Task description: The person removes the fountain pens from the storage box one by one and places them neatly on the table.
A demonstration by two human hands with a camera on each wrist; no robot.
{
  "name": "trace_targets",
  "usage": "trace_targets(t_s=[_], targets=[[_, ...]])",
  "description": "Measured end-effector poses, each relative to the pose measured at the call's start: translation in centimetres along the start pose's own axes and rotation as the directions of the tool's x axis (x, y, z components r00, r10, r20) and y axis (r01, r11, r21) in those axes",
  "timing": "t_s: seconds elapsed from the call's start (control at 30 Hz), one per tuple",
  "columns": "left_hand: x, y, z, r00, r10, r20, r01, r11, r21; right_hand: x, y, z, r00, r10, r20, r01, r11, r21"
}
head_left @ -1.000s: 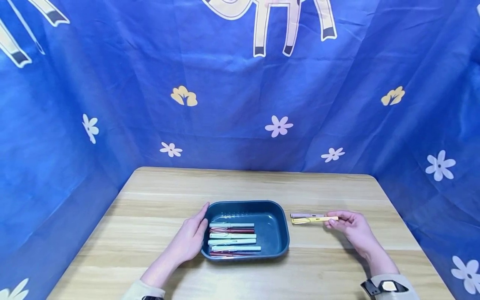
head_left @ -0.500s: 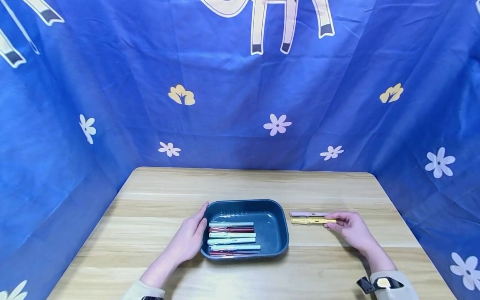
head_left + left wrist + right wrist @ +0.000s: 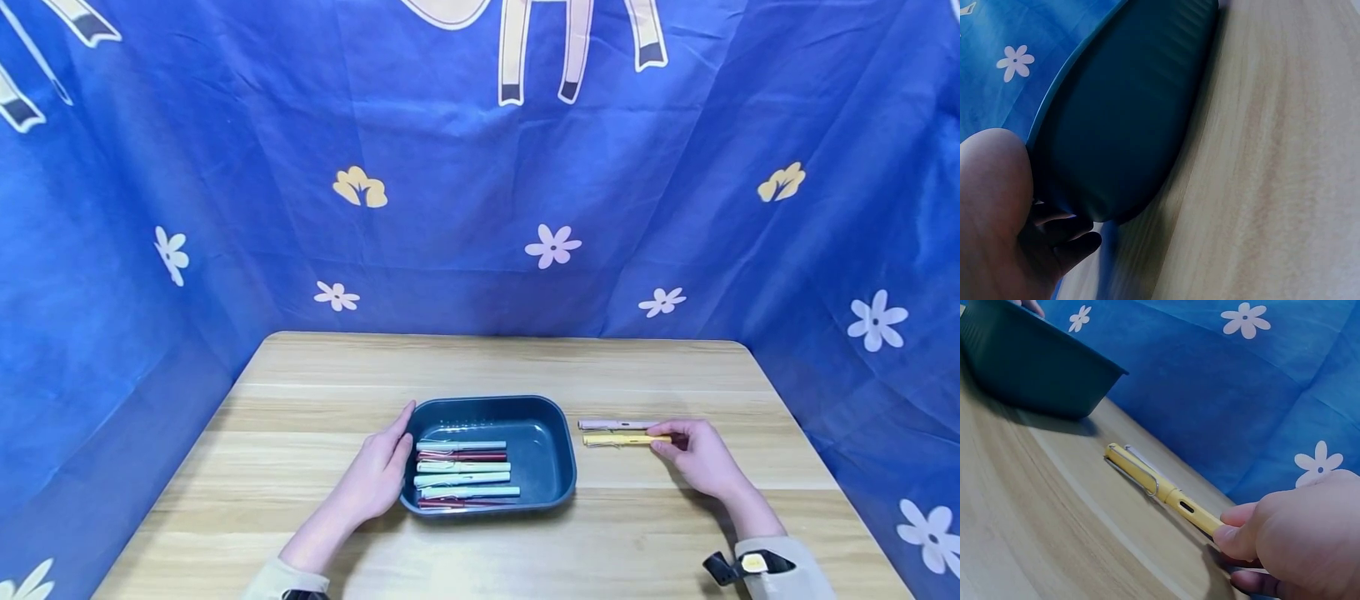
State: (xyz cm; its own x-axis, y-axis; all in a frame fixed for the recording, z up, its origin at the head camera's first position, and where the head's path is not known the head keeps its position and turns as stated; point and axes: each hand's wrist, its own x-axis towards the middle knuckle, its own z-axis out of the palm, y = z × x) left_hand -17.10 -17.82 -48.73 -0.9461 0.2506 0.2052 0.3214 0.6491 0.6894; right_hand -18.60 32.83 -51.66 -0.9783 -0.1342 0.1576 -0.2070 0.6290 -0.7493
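A dark teal plastic tray sits on the table with several pens lying side by side in it, pale ones and dark red ones. My left hand holds the tray's left end, thumb at the rim and fingers against the outer wall. Right of the tray, my right hand pinches the end of a yellow pen between thumb and fingers. This pen lies low along the tabletop, its metal clip towards the tray. A light purple pen lies just behind it, partly hidden by the hand.
The wooden table has rounded far corners. A blue cloth with white flowers hangs behind it and along both sides.
My right hand has lowered the yellow pen slightly and set it straighter, parallel to the purple pen with a small gap between. The left hand and the tray stay in place.
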Motion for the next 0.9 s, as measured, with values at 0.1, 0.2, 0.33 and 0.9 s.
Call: trace_targets(t_s=[0.1, 0.2, 0.33, 0.9], targets=[[0.04, -0.06, -0.04, 1.000, -0.002, 0.001, 0.002, 1.000, -0.002, 0.04, -0.16, 0.06, 1.000, -0.012, -0.005, 0.012, 0.999, -0.036], [0.07, -0.06, -0.08, 1.000, -0.002, 0.001, 0.002, 1.000, -0.004, 0.07, -0.23, 0.15, 1.000, -0.026, -0.013, 0.025, 0.997, -0.068], [0.02, -0.10, -0.09, 1.000, -0.005, 0.002, 0.005, 1.000, -0.002, 0.08, -0.19, 0.25, 0.999, -0.032, -0.022, 0.030, 0.995, -0.092], [0.00, -0.03, -0.04, 1.000, -0.016, 0.007, 0.016, 1.000, -0.010, -0.08, 0.42, 0.19, 0.996, -0.061, -0.060, 0.055, 0.994, -0.092]])
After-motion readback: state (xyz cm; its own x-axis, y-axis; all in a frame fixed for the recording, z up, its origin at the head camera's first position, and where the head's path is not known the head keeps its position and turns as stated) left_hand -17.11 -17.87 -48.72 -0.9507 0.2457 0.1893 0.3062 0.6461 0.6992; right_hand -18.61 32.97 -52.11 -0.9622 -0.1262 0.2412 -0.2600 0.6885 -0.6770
